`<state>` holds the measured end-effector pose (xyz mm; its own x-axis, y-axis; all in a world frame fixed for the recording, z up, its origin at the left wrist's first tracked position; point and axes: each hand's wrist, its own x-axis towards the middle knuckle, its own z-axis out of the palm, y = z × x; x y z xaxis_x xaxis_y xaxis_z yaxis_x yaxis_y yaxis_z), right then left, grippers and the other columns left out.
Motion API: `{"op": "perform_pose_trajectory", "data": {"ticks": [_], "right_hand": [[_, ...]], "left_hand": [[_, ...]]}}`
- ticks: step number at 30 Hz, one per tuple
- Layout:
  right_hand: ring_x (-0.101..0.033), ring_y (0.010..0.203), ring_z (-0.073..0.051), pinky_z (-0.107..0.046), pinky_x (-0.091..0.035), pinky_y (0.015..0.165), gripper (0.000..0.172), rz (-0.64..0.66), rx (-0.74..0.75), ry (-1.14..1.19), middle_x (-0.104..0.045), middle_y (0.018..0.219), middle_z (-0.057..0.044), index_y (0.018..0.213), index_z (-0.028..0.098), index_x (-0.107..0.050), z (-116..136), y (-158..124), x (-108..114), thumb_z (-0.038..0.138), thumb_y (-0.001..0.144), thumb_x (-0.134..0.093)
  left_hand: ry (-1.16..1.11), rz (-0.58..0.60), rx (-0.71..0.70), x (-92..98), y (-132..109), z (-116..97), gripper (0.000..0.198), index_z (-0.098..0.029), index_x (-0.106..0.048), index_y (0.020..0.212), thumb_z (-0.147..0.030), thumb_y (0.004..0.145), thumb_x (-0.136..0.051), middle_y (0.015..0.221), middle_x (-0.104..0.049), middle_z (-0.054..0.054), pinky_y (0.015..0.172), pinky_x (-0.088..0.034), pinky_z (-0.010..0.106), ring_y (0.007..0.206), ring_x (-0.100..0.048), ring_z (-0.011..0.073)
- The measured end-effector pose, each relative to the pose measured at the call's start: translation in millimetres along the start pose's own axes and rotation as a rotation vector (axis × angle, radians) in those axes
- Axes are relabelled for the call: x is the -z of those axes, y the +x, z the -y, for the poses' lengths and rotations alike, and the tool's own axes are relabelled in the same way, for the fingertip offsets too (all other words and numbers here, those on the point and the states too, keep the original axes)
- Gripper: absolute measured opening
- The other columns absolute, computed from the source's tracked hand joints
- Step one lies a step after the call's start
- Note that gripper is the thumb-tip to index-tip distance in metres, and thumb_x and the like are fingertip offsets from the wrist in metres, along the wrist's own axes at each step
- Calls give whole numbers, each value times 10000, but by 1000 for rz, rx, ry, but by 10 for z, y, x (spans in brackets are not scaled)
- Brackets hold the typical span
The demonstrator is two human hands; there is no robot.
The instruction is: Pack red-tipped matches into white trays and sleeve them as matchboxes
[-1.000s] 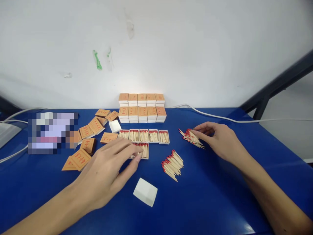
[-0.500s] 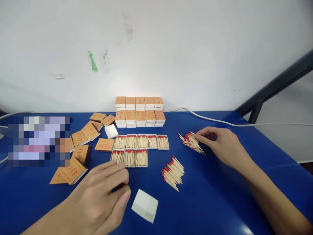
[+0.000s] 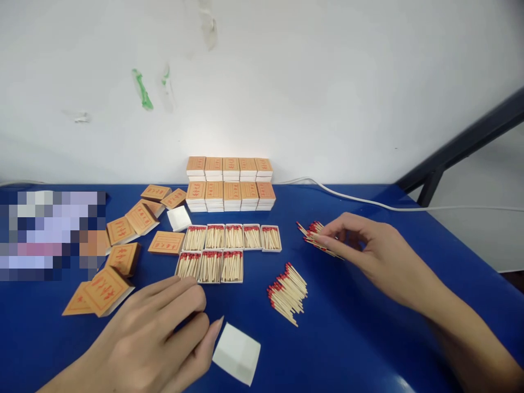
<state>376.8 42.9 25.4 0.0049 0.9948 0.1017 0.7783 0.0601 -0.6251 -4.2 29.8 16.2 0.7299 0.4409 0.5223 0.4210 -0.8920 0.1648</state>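
Blue tabletop (image 3: pixel 360 355) meets white wall (image 3: pixel 327 98) ahead of you. Your right hand (image 3: pixel 368 245) has thumb and forefinger at the farther match heap (image 3: pixel 313 227); whether they pinch any, I can't tell. Your left hand (image 3: pixel 143 338) curls loosely, grasp unclear, thumb just beside a white piece (image 3: pixel 237 355). Between your hands lies the nearer match heap (image 3: pixel 287 292). Eight open trays (image 3: pixel 215 237) look filled already; both heaps are yet unboxed. Farther out, orange sleeves (image 3: pixel 166 242) lie scattered left, and stacked boxes (image 3: pixel 231 192) stand near the wall.
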Motion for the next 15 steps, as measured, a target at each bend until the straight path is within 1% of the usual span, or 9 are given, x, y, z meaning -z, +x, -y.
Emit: {"op": "perform_pose_trajectory", "data": {"ticks": [2, 4, 8, 10, 11, 13, 15], "right_hand": [[-662, 795, -241, -405, -502, 753, 410, 26, 63, -47, -815, 970, -44, 969, 309, -856, 37, -33, -25, 681, 1080, -726], [-664, 837, -254, -414, -504, 781, 403, 39, 106, -90, -798, 953, -45, 953, 317, -860, 35, -45, -42, 665, 1097, -717], [-666, 868, -274, -439, -517, 813, 397, 21, 135, -134, -805, 961, -55, 964, 342, -898, 0, -34, -35, 674, 1090, -721], [-658, 832, -273, -451, -525, 814, 412, 1, 130, -144, -820, 980, -60, 960, 352, -914, 6, -29, -18, 693, 1082, -718], [-650, 809, -269, -452, -528, 806, 422, -10, 123, -145, -824, 982, -63, 952, 354, -917, 17, -30, -11, 705, 1076, -718], [-635, 772, -259, -440, -525, 771, 424, -26, 103, -128, -825, 977, -67, 933, 348, -915, 50, -40, -3, 712, 1059, -736], [-629, 755, -246, -414, -509, 732, 380, -18, 78, -87, -816, 967, -61, 931, 342, -908, 88, -62, -9, 674, 1050, -765]], "left_hand": [[-17, 1, 2, 12, 4, -1, 369, -188, -666, 775, -21, 1073, -526, 795, -652, 42, 608, -535, 336, 694, -586, 171], [-40, 7, -3, 38, 0, 8, 364, -196, -659, 771, -14, 1048, -510, 831, -699, 61, 631, -579, 337, 717, -650, 182], [-56, 101, 9, 90, -21, 45, 387, -220, -634, 754, -37, 1050, -465, 895, -739, 70, 679, -620, 354, 796, -719, 206], [-47, 147, 17, 91, -22, 60, 395, -217, -674, 803, -56, 1074, -436, 915, -751, 67, 692, -623, 366, 815, -729, 214], [-41, 152, 16, 84, -17, 64, 389, -210, -700, 848, -61, 1087, -432, 911, -753, 64, 679, -616, 364, 801, -726, 213], [-31, 146, 7, 63, 1, 67, 355, -194, -734, 949, -71, 1112, -443, 882, -747, 53, 640, -589, 359, 758, -712, 207], [-24, 128, -7, 45, 26, 63, 325, -192, -728, 981, -90, 1136, -462, 830, -722, 36, 611, -556, 360, 715, -689, 205]]}}
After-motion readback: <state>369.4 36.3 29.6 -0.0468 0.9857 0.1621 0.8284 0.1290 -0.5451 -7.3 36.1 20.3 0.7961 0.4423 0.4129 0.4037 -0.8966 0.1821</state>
